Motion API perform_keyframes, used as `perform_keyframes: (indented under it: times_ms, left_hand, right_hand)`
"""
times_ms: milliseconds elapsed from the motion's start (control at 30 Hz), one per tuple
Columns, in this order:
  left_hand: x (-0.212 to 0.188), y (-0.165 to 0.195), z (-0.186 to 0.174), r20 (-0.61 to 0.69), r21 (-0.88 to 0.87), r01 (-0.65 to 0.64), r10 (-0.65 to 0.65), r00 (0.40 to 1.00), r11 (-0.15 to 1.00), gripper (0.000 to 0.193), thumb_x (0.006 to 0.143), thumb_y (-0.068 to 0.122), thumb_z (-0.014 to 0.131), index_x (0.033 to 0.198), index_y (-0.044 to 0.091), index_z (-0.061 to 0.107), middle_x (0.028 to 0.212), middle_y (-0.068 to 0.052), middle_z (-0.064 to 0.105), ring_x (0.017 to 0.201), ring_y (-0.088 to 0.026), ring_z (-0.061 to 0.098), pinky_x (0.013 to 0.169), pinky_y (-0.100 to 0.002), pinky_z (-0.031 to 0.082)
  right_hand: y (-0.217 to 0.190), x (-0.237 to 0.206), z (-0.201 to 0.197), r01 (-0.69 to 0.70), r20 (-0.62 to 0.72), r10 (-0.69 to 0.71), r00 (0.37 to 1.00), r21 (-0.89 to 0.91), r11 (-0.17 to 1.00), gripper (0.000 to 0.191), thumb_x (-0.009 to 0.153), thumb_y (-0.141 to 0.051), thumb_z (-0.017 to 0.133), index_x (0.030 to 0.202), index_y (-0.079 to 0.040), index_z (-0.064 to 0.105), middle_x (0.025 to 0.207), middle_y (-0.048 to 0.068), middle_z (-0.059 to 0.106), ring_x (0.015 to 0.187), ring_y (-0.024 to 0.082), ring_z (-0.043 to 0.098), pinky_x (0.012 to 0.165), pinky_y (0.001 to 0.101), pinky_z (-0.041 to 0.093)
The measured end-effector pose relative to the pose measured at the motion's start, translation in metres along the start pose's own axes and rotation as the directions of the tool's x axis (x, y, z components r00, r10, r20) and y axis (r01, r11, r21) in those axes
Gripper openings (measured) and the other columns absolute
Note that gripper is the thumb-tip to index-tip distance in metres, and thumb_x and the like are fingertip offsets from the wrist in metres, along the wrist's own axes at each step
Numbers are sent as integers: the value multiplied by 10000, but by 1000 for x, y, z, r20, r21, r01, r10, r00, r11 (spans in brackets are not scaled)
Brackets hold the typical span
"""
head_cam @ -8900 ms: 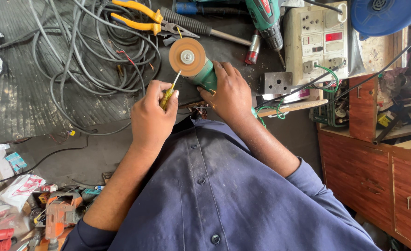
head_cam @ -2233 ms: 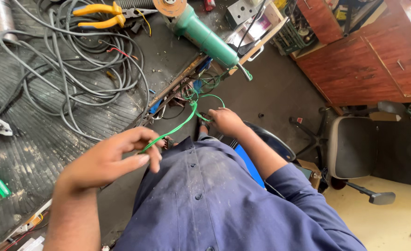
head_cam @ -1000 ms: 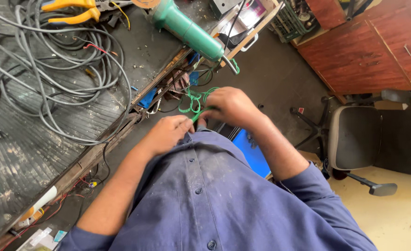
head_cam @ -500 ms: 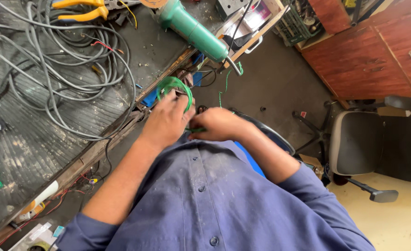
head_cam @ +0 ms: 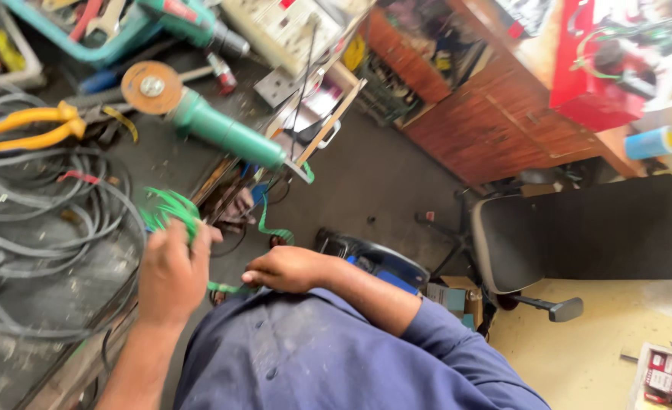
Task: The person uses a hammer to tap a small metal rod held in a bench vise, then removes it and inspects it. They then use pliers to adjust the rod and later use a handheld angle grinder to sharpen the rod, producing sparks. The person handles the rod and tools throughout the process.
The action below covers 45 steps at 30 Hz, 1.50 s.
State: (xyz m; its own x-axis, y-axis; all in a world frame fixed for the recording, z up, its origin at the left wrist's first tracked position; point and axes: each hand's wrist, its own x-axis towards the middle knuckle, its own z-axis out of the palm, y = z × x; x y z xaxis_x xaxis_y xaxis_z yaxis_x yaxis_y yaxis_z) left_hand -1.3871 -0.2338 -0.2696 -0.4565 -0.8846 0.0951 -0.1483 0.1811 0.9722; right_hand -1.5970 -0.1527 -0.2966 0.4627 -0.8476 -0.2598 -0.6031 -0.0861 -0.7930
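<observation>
From my feed, left hand (head_cam: 170, 273) is clenched round a bunch of coiled green cord (head_cam: 167, 210), up at the worktop (head_cam: 40, 281) edge; coil sticks out above the fist, blurred w/ motion. Right hand (head_cam: 287, 268) sits lower, in front of the blue shirt (head_cam: 313, 357), fingers curled shut on the same cord's tail, which runs between the 2 hands just under the left wrist. Another stretch of cord loops up from near the right hand toward the green angle grinder (head_cam: 214, 125), approx. where its handle end hangs over the worktop edge; can't tell if it actually joins the tool there.

Grinder lies tilted on the worktop, disc (head_cam: 151, 87) toward top left, body pointing down-right. Just left of the disc: yellow-handled pliers (head_cam: 36, 125), resting on the grey cable tangle (head_cam: 40, 228) that fills the left side of the worktop. The left hand is right next to that tangle, at its right edge. Behind the grinder, a green drill (head_cam: 192, 23) & a beige switch box (head_cam: 290, 26).

Off the worktop, right of my view: black office chair (head_cam: 579, 235) on the floor, wooden cabinet (head_cam: 495, 129) behind it, red box (head_cam: 602, 68) on top.
</observation>
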Motion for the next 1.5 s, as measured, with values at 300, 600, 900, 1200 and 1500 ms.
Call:
perform_keyframes:
  times_ms: [300,600,900,1200,1500]
  left_hand:
    - [-54,-20,-11,331,-919,378,-300,895,113,314,1146,319,553,1138,8,594,774,-62,601,734,-207,598,591,-272,490]
    - [-35,4,-18,195,-259,223,-176,965,940,425,1097,428,518,1063,12,603,785,-52,607,693,-192,580,773,-401,514]
    - [-43,7,-42,-314,-839,-239,-76,946,489,361,1201,428,479,1224,73,538,930,-36,593,870,-158,569,1045,-338,479]
    - [-51,23,-37,423,-858,430,-89,902,282,431,1148,377,499,1065,-25,630,684,-13,549,682,-193,554,899,-449,484]
    - [-22,49,-64,-190,-86,-231,211,959,969,367,1112,384,446,1188,28,488,1031,-49,657,1026,-187,639,1048,-399,436]
  right_hand:
    - [-14,-6,-40,73,-336,29,941,288,955,266,1020,-326,639,1043,-60,634,824,101,647,743,231,626,700,394,537]
    - [-49,-14,-29,50,-229,-83,970,-147,988,256,930,-385,692,1027,-149,708,865,117,723,829,343,701,702,441,531]
    - [-60,-9,-25,-86,-99,70,993,-167,982,293,945,-427,678,972,-137,702,790,131,692,741,350,689,671,463,528]
    - [-61,-1,-52,65,-374,-102,922,-113,992,310,937,-406,682,957,-97,660,814,141,643,757,359,652,659,472,512]
    - [-82,10,-24,120,48,-117,992,-53,991,279,984,-338,699,944,-64,676,810,163,674,767,390,661,674,482,508]
